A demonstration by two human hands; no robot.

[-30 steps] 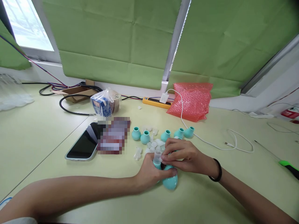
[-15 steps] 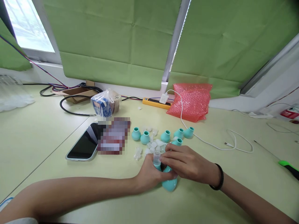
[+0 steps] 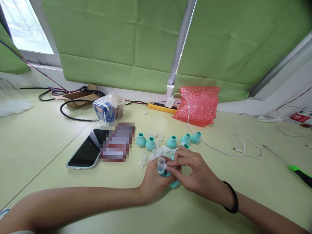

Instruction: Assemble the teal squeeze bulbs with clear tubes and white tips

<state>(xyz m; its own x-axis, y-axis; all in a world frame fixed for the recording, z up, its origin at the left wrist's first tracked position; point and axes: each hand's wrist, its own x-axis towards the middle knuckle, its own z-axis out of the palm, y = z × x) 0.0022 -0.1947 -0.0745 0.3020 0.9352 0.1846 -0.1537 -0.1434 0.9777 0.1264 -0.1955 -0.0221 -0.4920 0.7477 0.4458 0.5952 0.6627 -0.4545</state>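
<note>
My left hand [image 3: 152, 180] is wrapped round a teal bulb-shaped piece [image 3: 174, 184], and most of it is hidden behind the fingers. A short clear plastic tube [image 3: 161, 165] stands up out of the teal neck, open end upward. My right hand [image 3: 195, 169] comes in from the right, thumb and forefinger pinched on a small translucent nub at the tube's side. Just beyond the hands lie loose translucent plastic parts [image 3: 159, 151] in a heap. Several teal bulb-shaped pieces, such as one on the left [image 3: 140, 140], stand upright behind them.
Left of the parts lie a phone [image 3: 85, 149] and a blurred-out dark red item [image 3: 117, 143]. At the back are a plastic-wrapped packet [image 3: 108, 108], an orange power strip [image 3: 156, 107] and a red bubble-wrap bag [image 3: 197, 105]. A white cable [image 3: 219, 152] and a green-handled screwdriver [image 3: 296, 169] lie rightward.
The tube and teal piece have shifted slightly left and tilted toward me. My right hand's fingers have moved lower, into a pinch at the tube's side. The view has shifted slightly.
</note>
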